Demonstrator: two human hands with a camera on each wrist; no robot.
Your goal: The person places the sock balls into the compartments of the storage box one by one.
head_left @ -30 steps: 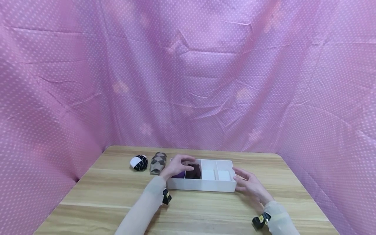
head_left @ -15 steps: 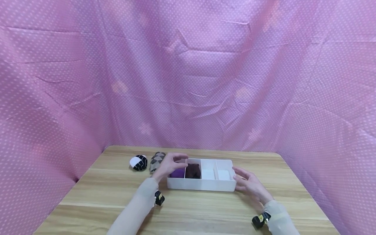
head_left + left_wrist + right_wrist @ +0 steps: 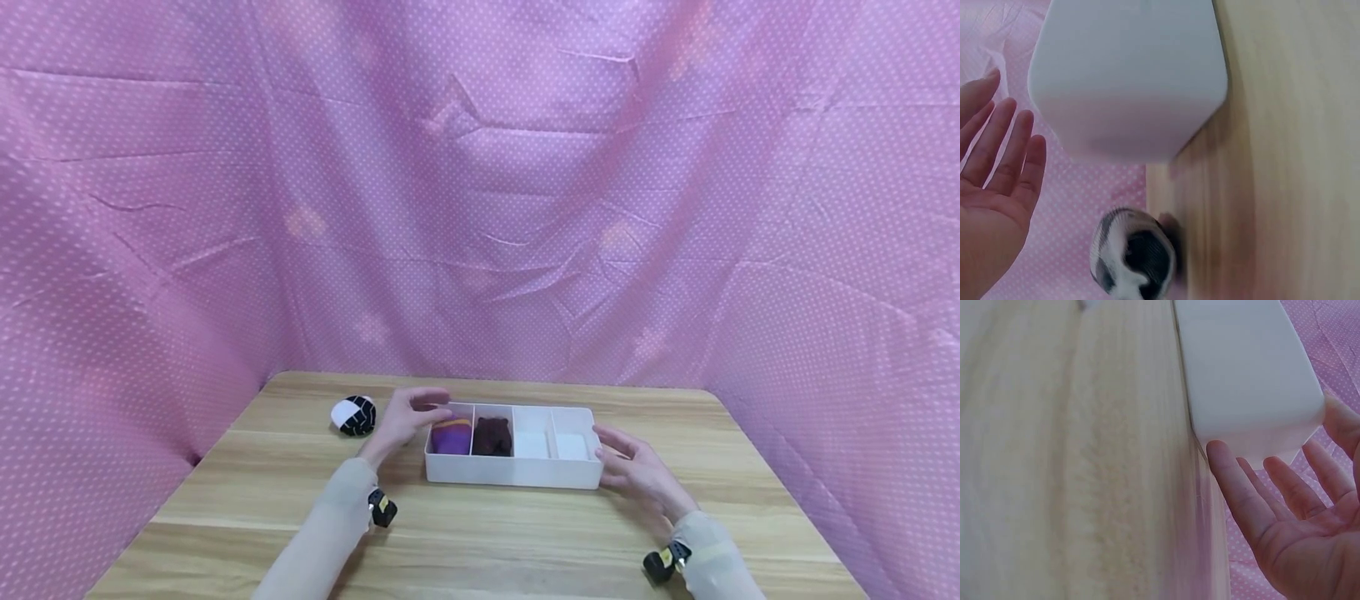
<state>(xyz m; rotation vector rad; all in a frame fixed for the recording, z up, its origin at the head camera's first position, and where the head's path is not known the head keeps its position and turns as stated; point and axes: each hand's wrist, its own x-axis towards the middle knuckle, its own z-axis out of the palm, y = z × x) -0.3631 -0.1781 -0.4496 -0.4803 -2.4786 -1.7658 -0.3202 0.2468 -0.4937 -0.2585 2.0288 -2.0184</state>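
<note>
My left hand hovers at the left end of a white divided box, fingers extended and holding nothing. In the left wrist view its fingers stand apart from the box and from a rolled patterned sock; the hand hides this sock in the head view. A purple bundle with an orange stripe lies in the leftmost compartment, and a dark brown bundle lies beside it. At the box's right end, my right hand touches the wall with spread, loosely bent fingers.
A black-and-white rolled bundle lies left of my left hand. The two right compartments show only their white floor. Box and bundles stand on a wooden table, with a pink dotted curtain behind and at the sides.
My left hand has moved left, from above the compartments to beyond the box's left end, uncovering the purple bundle and covering the patterned sock. My right hand has stayed put.
</note>
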